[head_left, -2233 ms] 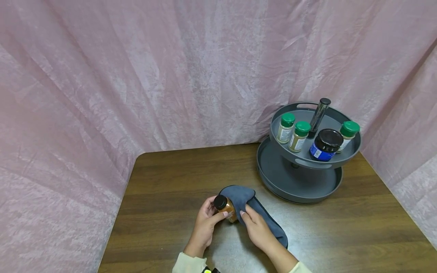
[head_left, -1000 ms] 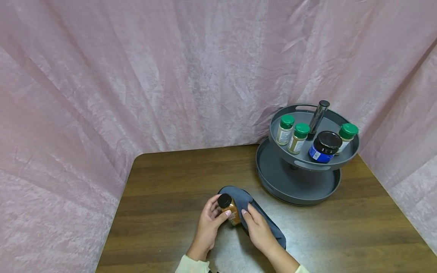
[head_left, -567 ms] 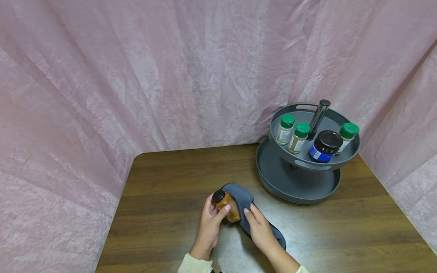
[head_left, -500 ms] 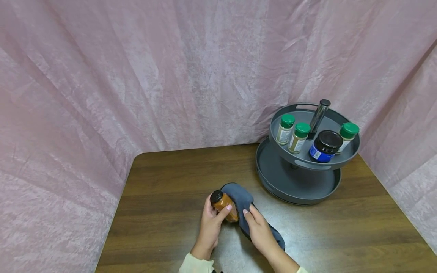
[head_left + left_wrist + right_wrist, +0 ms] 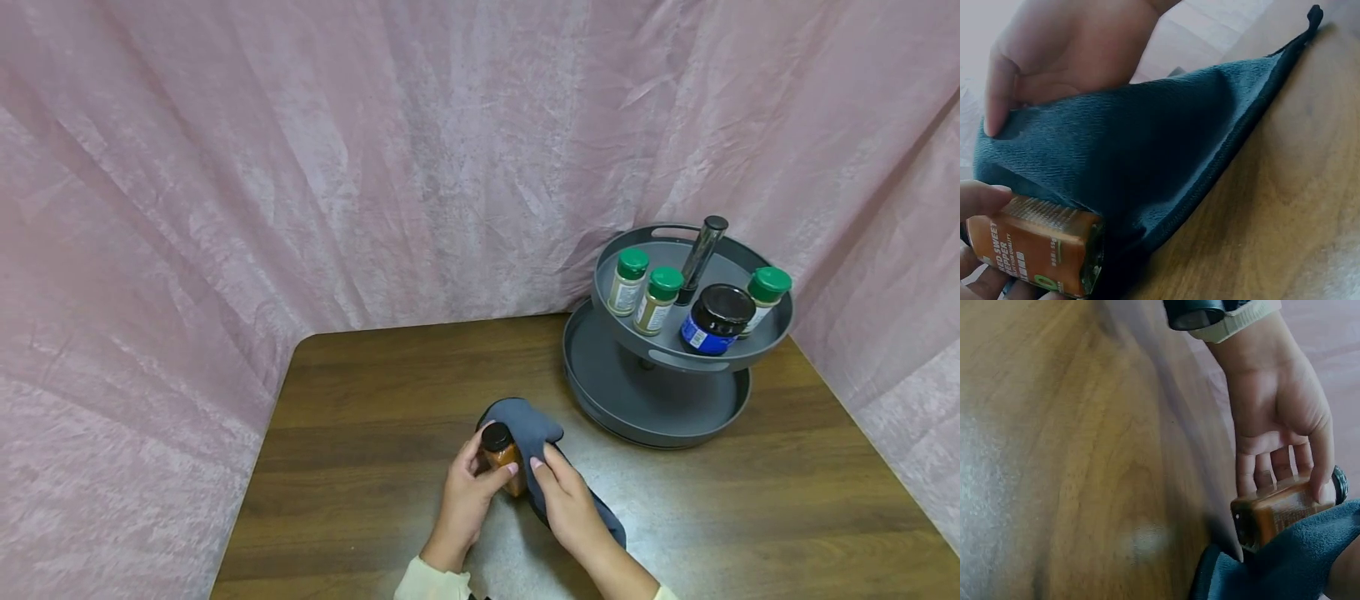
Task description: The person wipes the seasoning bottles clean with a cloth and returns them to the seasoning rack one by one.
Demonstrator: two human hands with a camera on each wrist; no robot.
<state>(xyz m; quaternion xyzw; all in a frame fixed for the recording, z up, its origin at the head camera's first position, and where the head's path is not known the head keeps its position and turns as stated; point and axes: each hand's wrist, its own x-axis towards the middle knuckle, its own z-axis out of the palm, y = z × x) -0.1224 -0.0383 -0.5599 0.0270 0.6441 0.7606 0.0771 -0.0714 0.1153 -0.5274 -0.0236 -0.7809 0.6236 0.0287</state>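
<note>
My left hand (image 5: 462, 502) grips a spice jar (image 5: 504, 461) with a black lid and reddish-orange contents. In the left wrist view the jar (image 5: 1038, 244) lies on its side, its label partly reading "sweet pepper". Thumb and curled fingers of the left hand (image 5: 1279, 419) hold it from both sides in the right wrist view. A blue-grey cloth (image 5: 525, 425) with a dark edge is pinched by my right hand (image 5: 567, 502). The cloth (image 5: 1116, 144) drapes against the jar's side, and its lower end hangs toward the table.
A grey two-tier turntable (image 5: 652, 400) stands at the back right of the wooden table (image 5: 390, 400). Its upper tier carries green-capped spice jars (image 5: 657, 300) and a black-lidded jar (image 5: 716, 319) with a blue label around the central post (image 5: 702, 254). Pink curtains (image 5: 450, 167) hang behind.
The jar's lid end has swung right, from tilted left half a second ago to more upright now. The cloth's top fold has shifted with it. Both hands keep their hold.
</note>
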